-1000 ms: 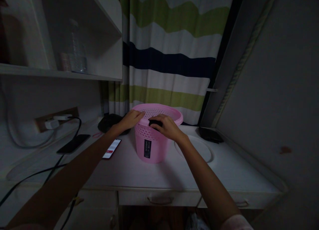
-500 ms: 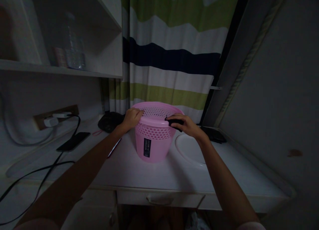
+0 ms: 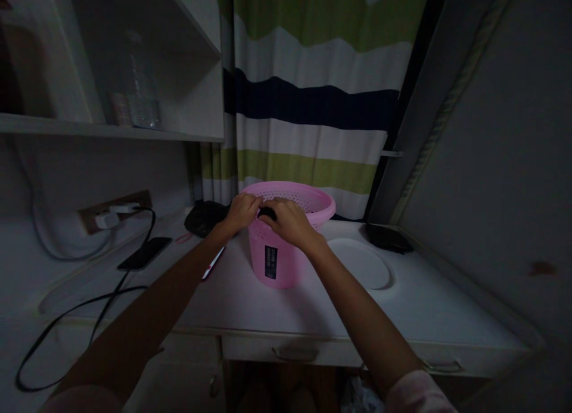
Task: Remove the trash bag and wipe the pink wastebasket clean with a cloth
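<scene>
A pink plastic waste basket (image 3: 288, 264), with a band of holes under its rim and a dark label on its front, stands upright on the white desk. At the left of the rim, my left hand (image 3: 244, 209) is closed over the edge. My right hand (image 3: 286, 219) is right beside it at the front left of the rim, fingers bent around a small black thing (image 3: 267, 213). Most of that black thing is hidden by the fingers, so its kind does not show. The two hands nearly touch.
Right of the basket lies a round white disc (image 3: 364, 265), with a black flat item (image 3: 388, 238) behind it. On the left are a phone (image 3: 145, 253), a second lit phone (image 3: 213, 264), cables, a socket strip (image 3: 116, 210) and a black pouch (image 3: 205, 217). A shelf (image 3: 134, 133) overhangs there.
My right hand has moved left along the basket's rim with the black thing, from the right front to beside my left hand. My left hand stays on the rim. The view has shifted slightly.
</scene>
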`<state>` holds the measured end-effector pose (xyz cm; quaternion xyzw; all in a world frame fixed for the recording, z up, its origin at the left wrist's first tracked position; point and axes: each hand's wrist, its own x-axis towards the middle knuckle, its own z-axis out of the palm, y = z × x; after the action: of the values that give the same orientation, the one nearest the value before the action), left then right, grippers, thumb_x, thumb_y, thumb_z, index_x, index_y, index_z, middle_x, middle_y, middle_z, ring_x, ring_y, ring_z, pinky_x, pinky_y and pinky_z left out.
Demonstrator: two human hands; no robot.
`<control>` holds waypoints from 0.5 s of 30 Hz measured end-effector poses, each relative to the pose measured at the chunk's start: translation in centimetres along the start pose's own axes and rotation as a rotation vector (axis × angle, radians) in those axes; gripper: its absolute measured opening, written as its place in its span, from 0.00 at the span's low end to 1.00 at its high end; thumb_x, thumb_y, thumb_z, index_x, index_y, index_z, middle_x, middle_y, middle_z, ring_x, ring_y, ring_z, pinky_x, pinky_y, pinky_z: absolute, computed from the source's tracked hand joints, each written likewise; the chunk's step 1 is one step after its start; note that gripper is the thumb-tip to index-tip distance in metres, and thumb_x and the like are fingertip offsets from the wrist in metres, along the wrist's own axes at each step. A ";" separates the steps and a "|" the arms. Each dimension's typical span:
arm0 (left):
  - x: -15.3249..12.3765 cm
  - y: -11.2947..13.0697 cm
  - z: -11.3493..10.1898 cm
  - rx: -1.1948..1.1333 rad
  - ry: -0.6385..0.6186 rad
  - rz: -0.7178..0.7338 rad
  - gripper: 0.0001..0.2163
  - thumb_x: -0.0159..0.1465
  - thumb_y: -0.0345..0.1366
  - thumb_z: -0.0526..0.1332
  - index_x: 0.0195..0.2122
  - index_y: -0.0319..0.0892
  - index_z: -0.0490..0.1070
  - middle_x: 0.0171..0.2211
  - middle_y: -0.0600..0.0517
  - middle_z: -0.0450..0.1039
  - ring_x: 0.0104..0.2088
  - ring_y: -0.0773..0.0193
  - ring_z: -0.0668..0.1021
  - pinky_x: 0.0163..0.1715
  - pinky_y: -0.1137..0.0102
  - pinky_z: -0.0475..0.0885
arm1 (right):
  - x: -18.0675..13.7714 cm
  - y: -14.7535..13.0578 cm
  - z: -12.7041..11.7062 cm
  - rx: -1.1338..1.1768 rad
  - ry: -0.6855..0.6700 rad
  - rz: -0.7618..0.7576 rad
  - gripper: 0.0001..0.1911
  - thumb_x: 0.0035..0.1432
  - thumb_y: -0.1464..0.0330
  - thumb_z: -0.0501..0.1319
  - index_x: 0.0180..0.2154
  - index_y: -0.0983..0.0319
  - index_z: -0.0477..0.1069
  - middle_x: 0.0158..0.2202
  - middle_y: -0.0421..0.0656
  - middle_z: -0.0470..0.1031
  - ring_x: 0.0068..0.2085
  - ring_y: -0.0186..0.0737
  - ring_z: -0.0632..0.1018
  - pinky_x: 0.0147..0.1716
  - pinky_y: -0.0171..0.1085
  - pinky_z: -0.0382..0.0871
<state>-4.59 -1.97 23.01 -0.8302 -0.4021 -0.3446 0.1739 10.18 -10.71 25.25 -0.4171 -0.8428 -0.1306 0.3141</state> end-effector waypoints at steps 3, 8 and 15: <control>0.1 -0.3 0.0 -0.041 -0.033 0.026 0.18 0.60 0.33 0.44 0.23 0.37 0.71 0.23 0.46 0.73 0.27 0.63 0.72 0.31 0.69 0.63 | -0.1 0.1 0.1 0.039 -0.004 -0.026 0.15 0.54 0.67 0.57 0.45 0.62 0.68 0.41 0.47 0.73 0.43 0.41 0.72 0.44 0.40 0.63; 0.3 -0.4 0.3 -0.098 -0.028 -0.036 0.20 0.61 0.36 0.43 0.22 0.35 0.71 0.23 0.45 0.73 0.27 0.63 0.72 0.30 0.69 0.62 | -1.7 2.9 -1.9 0.221 -0.041 -0.089 0.13 0.55 0.68 0.57 0.44 0.62 0.69 0.42 0.46 0.73 0.44 0.39 0.72 0.45 0.40 0.63; 0.4 0.0 0.1 -0.171 0.004 -0.057 0.20 0.60 0.36 0.45 0.17 0.37 0.68 0.18 0.49 0.69 0.24 0.65 0.70 0.28 0.70 0.61 | -4.6 7.4 -4.4 0.302 -0.074 -0.128 0.13 0.56 0.69 0.55 0.44 0.61 0.68 0.42 0.47 0.67 0.47 0.39 0.67 0.49 0.43 0.61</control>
<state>-4.36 -1.65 23.20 -0.8295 -0.3944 -0.3841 0.0935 19.94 -11.08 25.41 -0.3151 -0.8887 -0.0068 0.3330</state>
